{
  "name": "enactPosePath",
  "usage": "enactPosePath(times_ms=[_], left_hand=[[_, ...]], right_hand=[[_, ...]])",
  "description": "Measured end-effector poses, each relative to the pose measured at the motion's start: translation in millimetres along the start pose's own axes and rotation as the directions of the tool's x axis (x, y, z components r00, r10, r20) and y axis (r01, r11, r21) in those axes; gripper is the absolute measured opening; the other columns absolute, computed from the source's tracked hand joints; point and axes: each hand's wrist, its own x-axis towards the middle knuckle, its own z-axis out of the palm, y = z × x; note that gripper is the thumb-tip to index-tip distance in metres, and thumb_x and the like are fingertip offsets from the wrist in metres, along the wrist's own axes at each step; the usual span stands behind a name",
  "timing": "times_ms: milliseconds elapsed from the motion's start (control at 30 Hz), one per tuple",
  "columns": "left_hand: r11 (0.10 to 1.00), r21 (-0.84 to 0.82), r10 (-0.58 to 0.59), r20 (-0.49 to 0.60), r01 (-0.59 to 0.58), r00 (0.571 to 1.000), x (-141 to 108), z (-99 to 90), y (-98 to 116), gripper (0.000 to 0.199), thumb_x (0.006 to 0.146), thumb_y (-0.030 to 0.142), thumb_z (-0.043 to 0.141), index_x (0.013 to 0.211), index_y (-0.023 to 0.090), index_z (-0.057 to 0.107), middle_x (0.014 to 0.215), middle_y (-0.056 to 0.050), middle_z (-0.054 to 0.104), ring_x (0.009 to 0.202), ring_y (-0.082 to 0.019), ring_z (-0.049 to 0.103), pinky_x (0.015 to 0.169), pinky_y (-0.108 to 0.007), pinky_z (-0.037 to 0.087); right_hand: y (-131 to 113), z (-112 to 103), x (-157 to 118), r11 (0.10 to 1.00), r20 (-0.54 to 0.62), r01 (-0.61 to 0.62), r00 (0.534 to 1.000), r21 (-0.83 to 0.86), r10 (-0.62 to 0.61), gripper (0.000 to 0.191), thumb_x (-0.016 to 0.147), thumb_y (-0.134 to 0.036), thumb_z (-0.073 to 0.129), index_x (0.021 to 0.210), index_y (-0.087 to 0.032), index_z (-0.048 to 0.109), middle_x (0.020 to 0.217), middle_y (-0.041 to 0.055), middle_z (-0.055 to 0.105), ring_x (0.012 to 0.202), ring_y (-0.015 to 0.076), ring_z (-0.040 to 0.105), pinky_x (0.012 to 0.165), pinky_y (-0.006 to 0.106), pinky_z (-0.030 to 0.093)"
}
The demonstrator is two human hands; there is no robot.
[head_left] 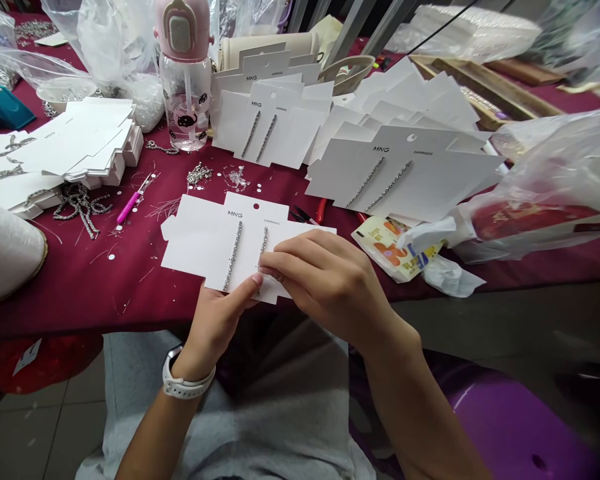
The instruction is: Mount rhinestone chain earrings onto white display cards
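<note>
1. The white MNG earring card is held in your hands, over the front edge of the worktop. It carries two upright rhinestone strips, the left strip fully visible and the right strip partly covered.
2. Your left hand is grasping the card's lower edge, thumb on its face. A white wristwatch is on that wrist.
3. Your right hand is closed over the card's right portion, its fingertips resting at the lower end of the right strip.
4. The worktop, covered in maroon cloth, extends ahead of you. Red-handled cutters lie just beyond the card.
5. Farther out are overlapping stacks of carded earrings, a loose rhinestone chain, a pink-handled tool, a pink-capped water bottle and a plastic bag.
</note>
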Motion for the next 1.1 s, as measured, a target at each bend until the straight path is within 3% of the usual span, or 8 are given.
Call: enactPosePath(times_ms=[200, 433, 500, 567, 667, 900, 1100], left_hand=[[1.000, -0.013, 0.003, -0.018, -0.003, 1.000, 0, 2.4, 0, 0.043, 0.070, 0.017, 0.070, 0.112, 0.021, 0.063, 0.099, -0.003, 0.070, 0.089, -0.014, 0.065, 0.071, -0.020, 0.055], [0.999, -0.008, 0.032, -0.021, -0.032, 0.999, 1, 0.9, -2, 0.043, 0.069, 0.016, 0.071, 0.111, 0.021, 0.063, 0.095, -0.003, 0.070, 0.083, -0.012, 0.065, 0.058, -0.015, 0.051], [0.999, -0.022, 0.025, -0.010, -0.025, 1.000, 1, 1.3, -1, 0.039, 0.069, 0.015, 0.070, 0.108, 0.020, 0.065, 0.093, -0.002, 0.070, 0.077, -0.011, 0.064, 0.057, -0.014, 0.050], [0.999, -0.044, 0.021, -0.003, -0.022, 1.000, 1, 1.9, 0, 0.039, 0.069, 0.015, 0.070, 0.107, 0.019, 0.065, 0.085, -0.001, 0.070, 0.070, -0.009, 0.063, 0.057, -0.014, 0.050], [0.998, -0.064, 0.020, 0.000, -0.020, 1.000, 1, 2.9, 1, 0.043, 0.069, 0.013, 0.070, 0.111, 0.020, 0.064, 0.081, 0.000, 0.070, 0.068, -0.008, 0.062, 0.058, -0.015, 0.049], [0.996, -0.077, 0.054, 0.013, -0.053, 0.998, 0, 5.9, 3, 0.038, 0.072, 0.012, 0.067, 0.109, 0.021, 0.064, 0.095, -0.002, 0.070, 0.074, -0.008, 0.063, 0.057, -0.013, 0.047], [0.995, -0.081, 0.059, -0.002, -0.059, 0.998, 1, 5.6, 1, 0.036, 0.071, 0.013, 0.068, 0.107, 0.018, 0.065, 0.097, -0.004, 0.070, 0.082, -0.010, 0.065, 0.063, -0.014, 0.050]], right_hand=[[1, -7, -2, 0.994, 0.041, 0.002, 0.999, -0.108, 0.002, 0.013, 0.082, -0.010, 0.051, 0.079, -0.016, 0.063, 0.067, 0.0015, 0.064, 0.069, 0.0147, 0.053, 0.063, 0.029, 0.038], [-12, -16, -2, 0.923, 0.093, 0.016, 0.995, -0.384, 0.022, 0.014, 0.080, -0.008, 0.053, 0.074, -0.016, 0.062, 0.079, 0.0050, 0.067, 0.075, 0.0189, 0.054, 0.070, 0.034, 0.039], [-14, -18, 0, 0.955, 0.121, -0.034, 0.990, -0.293, 0.073, 0.014, 0.081, -0.010, 0.053, 0.072, -0.016, 0.062, 0.076, 0.0049, 0.066, 0.071, 0.0180, 0.054, 0.066, 0.033, 0.039], [-14, -19, 3, 0.989, 0.193, -0.135, 0.971, -0.055, 0.143, 0.011, 0.082, -0.014, 0.054, 0.074, -0.016, 0.062, 0.072, 0.0027, 0.066, 0.068, 0.0156, 0.055, 0.062, 0.029, 0.041], [-12, -16, 7, 0.918, 0.280, -0.322, 0.926, 0.233, 0.254, 0.007, 0.081, -0.014, 0.057, 0.078, -0.016, 0.063, 0.073, 0.0001, 0.067, 0.070, 0.0128, 0.058, 0.064, 0.025, 0.045], [-9, 4, 12, 0.822, 0.128, -0.483, 0.875, 0.302, 0.467, 0.009, 0.075, -0.011, 0.063, 0.073, -0.019, 0.066, 0.078, 0.0013, 0.064, 0.080, 0.0155, 0.056, 0.074, 0.030, 0.044], [-11, 10, 14, 0.798, 0.089, -0.510, 0.855, 0.322, 0.510, 0.009, 0.076, -0.013, 0.062, 0.072, -0.020, 0.066, 0.076, 0.0007, 0.063, 0.078, 0.0160, 0.054, 0.075, 0.032, 0.043]])
